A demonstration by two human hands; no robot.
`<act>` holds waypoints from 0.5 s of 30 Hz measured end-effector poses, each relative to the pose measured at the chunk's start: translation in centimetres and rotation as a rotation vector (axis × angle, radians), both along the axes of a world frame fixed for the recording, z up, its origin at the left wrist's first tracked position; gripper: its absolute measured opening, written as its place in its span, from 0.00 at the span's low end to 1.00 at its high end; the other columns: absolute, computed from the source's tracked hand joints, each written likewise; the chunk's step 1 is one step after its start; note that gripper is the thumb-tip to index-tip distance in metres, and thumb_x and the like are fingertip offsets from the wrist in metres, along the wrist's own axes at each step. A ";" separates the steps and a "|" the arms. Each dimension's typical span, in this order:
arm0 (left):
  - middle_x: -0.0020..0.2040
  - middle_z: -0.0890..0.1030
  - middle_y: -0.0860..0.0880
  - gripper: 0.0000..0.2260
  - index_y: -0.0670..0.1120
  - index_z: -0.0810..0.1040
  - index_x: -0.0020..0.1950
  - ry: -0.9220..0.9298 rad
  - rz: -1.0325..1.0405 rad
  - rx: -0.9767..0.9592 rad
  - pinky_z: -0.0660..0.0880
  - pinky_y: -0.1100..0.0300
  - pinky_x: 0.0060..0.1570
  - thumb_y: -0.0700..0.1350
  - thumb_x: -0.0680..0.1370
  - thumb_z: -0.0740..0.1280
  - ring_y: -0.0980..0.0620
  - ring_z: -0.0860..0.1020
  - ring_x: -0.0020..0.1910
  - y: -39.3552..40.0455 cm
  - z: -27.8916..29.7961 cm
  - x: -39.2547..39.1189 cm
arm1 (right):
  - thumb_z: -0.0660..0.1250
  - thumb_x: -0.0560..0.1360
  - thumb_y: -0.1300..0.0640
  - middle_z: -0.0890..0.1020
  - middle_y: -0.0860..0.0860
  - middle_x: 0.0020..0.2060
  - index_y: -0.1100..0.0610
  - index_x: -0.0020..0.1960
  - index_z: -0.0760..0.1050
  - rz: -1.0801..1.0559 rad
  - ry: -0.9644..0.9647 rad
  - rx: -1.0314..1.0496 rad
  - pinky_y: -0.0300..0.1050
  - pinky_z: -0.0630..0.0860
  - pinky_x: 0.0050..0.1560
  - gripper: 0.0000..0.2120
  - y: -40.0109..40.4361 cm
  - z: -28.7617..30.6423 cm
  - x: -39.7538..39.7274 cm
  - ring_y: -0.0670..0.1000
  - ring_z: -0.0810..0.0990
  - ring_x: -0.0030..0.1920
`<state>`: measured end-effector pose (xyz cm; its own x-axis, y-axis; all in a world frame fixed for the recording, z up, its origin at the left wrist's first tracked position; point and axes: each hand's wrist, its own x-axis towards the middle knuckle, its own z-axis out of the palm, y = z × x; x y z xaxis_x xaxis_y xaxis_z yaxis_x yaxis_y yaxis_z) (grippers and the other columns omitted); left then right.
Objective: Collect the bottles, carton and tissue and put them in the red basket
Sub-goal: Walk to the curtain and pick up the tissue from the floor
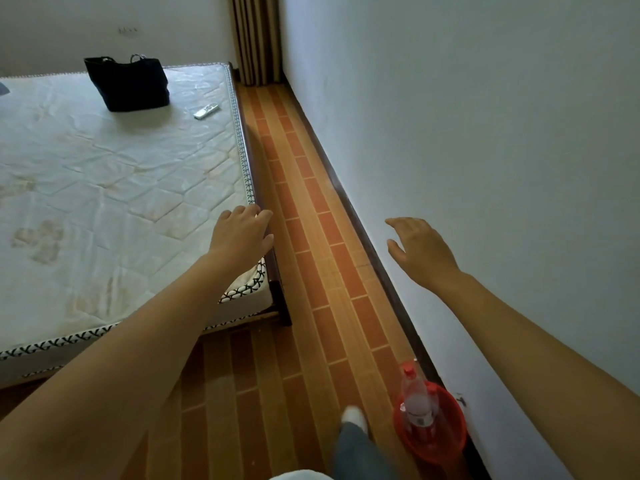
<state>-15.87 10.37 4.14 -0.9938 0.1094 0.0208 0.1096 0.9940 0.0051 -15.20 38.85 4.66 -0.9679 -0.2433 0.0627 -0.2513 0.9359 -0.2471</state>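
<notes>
Red basket against the wall, bottle seemingly inside; left hand, right hand both empty, fingers relaxed.

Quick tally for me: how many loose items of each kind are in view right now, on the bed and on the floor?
Bottles: 1, a clear bottle with a red cap standing in the red basket
Baskets: 1
Bags: 1, the black bag on the mattress
Remotes: 1, the white remote beside the bag
Total: 4
No carton or tissue shows.
</notes>
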 end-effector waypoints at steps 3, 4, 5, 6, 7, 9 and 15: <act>0.64 0.74 0.43 0.18 0.44 0.70 0.66 -0.003 -0.002 -0.004 0.66 0.49 0.62 0.48 0.78 0.60 0.42 0.71 0.63 0.3 -0.5 -4.3 | 0.58 0.78 0.56 0.74 0.57 0.64 0.59 0.67 0.67 0.013 0.004 -0.008 0.48 0.69 0.63 0.18 -0.1 -0.6 -4.5 0.57 0.72 0.64; 0.64 0.74 0.43 0.18 0.44 0.71 0.66 -0.009 0.005 -0.004 0.66 0.49 0.62 0.48 0.78 0.60 0.42 0.72 0.63 0.4 -0.7 -5.9 | 0.58 0.78 0.56 0.74 0.56 0.64 0.59 0.67 0.67 0.016 -0.001 -0.006 0.48 0.69 0.63 0.18 0.0 -0.8 -6.2 0.57 0.72 0.64; 0.64 0.74 0.43 0.18 0.44 0.71 0.66 -0.014 0.012 -0.002 0.67 0.49 0.61 0.48 0.78 0.60 0.42 0.72 0.63 0.6 -1.0 -7.6 | 0.58 0.78 0.55 0.74 0.56 0.64 0.58 0.67 0.67 0.021 -0.007 -0.001 0.48 0.69 0.63 0.18 0.3 -1.1 -8.0 0.56 0.72 0.64; 0.64 0.74 0.43 0.18 0.44 0.71 0.66 -0.017 0.018 0.000 0.67 0.49 0.61 0.48 0.78 0.61 0.42 0.72 0.63 0.9 -1.3 -9.4 | 0.58 0.78 0.55 0.74 0.56 0.64 0.58 0.67 0.66 0.030 -0.015 0.006 0.48 0.69 0.63 0.18 0.6 -1.4 -10.0 0.56 0.72 0.64; 0.64 0.74 0.43 0.18 0.44 0.71 0.66 -0.019 0.024 -0.001 0.67 0.49 0.61 0.48 0.78 0.61 0.42 0.72 0.63 1.1 -1.6 -11.4 | 0.58 0.78 0.55 0.73 0.56 0.65 0.58 0.67 0.66 0.039 -0.021 0.011 0.48 0.69 0.64 0.19 0.9 -1.7 -12.1 0.56 0.71 0.65; 0.64 0.74 0.43 0.18 0.44 0.71 0.66 -0.017 0.048 0.006 0.67 0.48 0.61 0.48 0.78 0.61 0.42 0.72 0.63 1.6 -2.0 -15.5 | 0.58 0.78 0.54 0.72 0.56 0.66 0.58 0.68 0.65 0.055 -0.020 0.008 0.49 0.67 0.65 0.20 1.5 -2.0 -16.8 0.56 0.70 0.66; 0.65 0.74 0.43 0.18 0.44 0.70 0.67 -0.001 0.134 0.070 0.68 0.49 0.61 0.48 0.78 0.61 0.43 0.72 0.63 3.6 -1.5 -27.8 | 0.58 0.78 0.54 0.74 0.55 0.64 0.58 0.67 0.67 0.143 -0.044 0.021 0.47 0.68 0.64 0.19 2.0 -1.6 -31.1 0.55 0.72 0.64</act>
